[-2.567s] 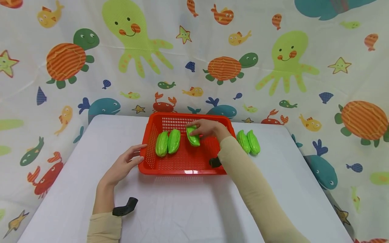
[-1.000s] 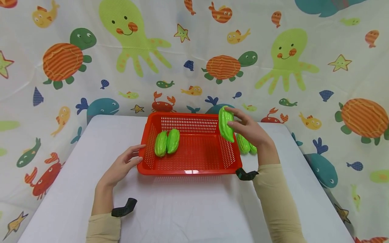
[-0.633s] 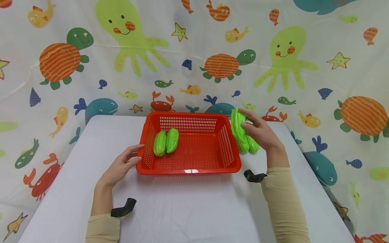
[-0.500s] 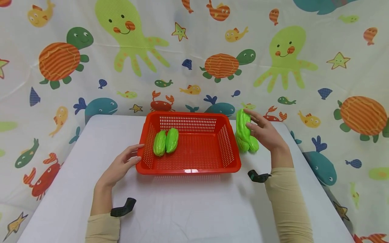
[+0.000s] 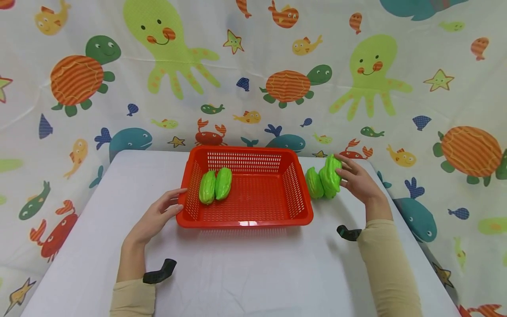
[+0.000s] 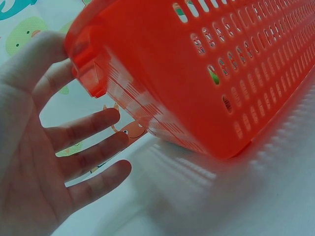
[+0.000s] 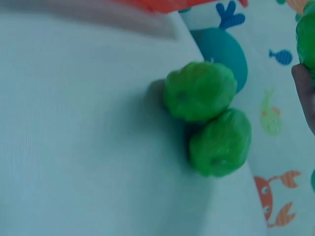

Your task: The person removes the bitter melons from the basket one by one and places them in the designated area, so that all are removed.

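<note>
My right hand (image 5: 359, 181) pinches a glossy, ridged green bitter melon (image 5: 332, 173) between thumb and fingers, tilted, right of the basket. Behind and beside it on the table lie two similar bitter melons (image 5: 314, 183), the right one mostly covered in the head view. The right wrist view shows both lying bitter melons (image 7: 201, 91) and, at its right edge, part of the held bitter melon (image 7: 306, 39). My left hand (image 5: 155, 216) touches the left rim of the red plastic basket (image 5: 253, 223). In the left wrist view, its lower fingers (image 6: 93, 147) stretch out below the rim.
Two more bitter melons (image 5: 223, 183) lie side by side in the basket's left part. A white cloth covers the table (image 5: 237, 273), whose far edge meets a hanging curtain (image 5: 253, 66) printed with sea animals.
My right hand has lifted one bitter melon out of the basket, carried it right over the rim and lowered it beside the two on the table. My left hand stays at the basket.
</note>
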`<act>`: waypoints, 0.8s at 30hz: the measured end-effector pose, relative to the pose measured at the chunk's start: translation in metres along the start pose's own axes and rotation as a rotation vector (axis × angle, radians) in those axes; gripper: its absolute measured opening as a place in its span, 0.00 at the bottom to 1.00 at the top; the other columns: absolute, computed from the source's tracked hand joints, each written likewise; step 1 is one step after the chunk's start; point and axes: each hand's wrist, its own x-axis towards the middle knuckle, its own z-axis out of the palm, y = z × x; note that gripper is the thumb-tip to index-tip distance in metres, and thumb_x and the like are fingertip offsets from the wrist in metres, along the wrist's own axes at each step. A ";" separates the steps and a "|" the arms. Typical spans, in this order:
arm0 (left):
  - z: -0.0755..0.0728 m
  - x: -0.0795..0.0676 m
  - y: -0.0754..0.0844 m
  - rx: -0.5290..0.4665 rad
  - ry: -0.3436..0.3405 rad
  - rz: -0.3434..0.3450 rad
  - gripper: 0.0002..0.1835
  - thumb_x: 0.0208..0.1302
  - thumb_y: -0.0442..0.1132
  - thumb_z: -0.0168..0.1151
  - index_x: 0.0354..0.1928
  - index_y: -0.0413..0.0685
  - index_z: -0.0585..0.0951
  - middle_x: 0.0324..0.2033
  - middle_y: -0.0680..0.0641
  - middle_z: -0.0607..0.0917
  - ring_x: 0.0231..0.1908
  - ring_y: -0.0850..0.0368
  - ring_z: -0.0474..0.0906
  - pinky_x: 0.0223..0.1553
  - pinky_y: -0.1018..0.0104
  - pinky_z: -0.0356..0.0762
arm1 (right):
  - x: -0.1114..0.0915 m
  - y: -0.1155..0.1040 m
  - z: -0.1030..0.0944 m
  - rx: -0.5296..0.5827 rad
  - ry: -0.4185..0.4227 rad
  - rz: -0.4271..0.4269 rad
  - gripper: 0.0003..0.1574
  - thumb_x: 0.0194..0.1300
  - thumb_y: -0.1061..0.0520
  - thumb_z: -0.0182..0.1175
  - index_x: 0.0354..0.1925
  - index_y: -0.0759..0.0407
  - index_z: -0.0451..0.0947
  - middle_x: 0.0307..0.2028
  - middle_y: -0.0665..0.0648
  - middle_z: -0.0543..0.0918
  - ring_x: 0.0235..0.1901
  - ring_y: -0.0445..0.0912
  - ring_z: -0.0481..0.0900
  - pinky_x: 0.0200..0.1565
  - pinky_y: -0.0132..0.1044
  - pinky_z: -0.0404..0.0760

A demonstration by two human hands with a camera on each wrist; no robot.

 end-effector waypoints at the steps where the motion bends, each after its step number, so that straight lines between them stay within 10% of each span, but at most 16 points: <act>1: 0.000 0.000 0.000 0.000 -0.001 0.003 0.31 0.71 0.50 0.56 0.73 0.56 0.63 0.70 0.41 0.62 0.67 0.38 0.59 0.57 0.35 0.70 | 0.000 0.002 -0.003 -0.008 0.007 0.021 0.37 0.75 0.54 0.52 0.76 0.47 0.53 0.70 0.59 0.56 0.59 0.44 0.66 0.51 0.30 0.78; 24: -0.001 -0.001 -0.001 -0.009 -0.004 0.004 0.31 0.71 0.50 0.56 0.73 0.56 0.63 0.70 0.42 0.63 0.67 0.39 0.59 0.57 0.35 0.70 | 0.003 0.044 -0.046 -0.067 0.082 0.309 0.37 0.76 0.48 0.50 0.76 0.38 0.51 0.69 0.52 0.50 0.60 0.47 0.58 0.58 0.37 0.70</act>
